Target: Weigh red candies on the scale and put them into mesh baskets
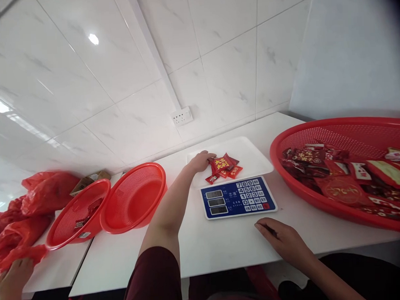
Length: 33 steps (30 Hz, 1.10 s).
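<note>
My left hand reaches over the white weighing tray of a digital scale. Its fingers are bent against the left side of a small pile of red snack packets with yellow lettering; the fingertips are partly hidden. One smaller packet lies at the pile's near left edge. In front of the tray is the scale's blue keypad panel, with three small displays. My right hand is loosely curled by the table's front edge, nearer to me than the panel, with nothing visible in it.
A large red basket of red packets stands at right. To the left are a red basket and another with a few packets. Beyond are red plastic bags, one gripped by another person's hand. A socket is on the wall.
</note>
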{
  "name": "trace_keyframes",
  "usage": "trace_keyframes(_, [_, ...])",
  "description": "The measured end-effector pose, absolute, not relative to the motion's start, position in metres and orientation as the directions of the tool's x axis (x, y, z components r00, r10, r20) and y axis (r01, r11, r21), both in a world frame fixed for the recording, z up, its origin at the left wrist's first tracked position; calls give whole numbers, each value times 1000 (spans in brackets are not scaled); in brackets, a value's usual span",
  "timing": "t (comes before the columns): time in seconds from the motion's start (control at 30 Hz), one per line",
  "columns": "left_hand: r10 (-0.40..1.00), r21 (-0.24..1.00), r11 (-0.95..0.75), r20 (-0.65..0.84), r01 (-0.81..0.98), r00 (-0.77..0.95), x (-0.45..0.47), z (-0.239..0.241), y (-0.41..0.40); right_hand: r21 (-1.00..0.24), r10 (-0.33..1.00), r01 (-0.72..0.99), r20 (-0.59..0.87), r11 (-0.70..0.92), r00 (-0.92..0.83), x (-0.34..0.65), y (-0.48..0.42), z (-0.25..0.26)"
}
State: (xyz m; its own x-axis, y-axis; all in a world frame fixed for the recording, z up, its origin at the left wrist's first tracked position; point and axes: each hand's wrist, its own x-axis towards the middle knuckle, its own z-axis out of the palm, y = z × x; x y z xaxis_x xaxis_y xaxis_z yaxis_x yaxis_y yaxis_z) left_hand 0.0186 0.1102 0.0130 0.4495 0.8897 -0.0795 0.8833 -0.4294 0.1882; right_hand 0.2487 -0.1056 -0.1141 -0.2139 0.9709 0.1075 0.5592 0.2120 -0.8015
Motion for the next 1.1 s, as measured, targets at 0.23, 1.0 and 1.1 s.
trace_keyframes(0.23, [965,206,-258,5,944,263,10,7,100,-803,971,562,86,199,-221,250,-107,-113])
trace_keyframes(1.0, [825,457,-537,110,709,554,61,-75,-125,-746,743,-302,-366,-594,-560,225,-121,-103])
trace_keyframes(1.1, [806,574,-567,239,591,541,58,-64,-123,-694,753,-367,-392,-619,-529,225,-118,-102])
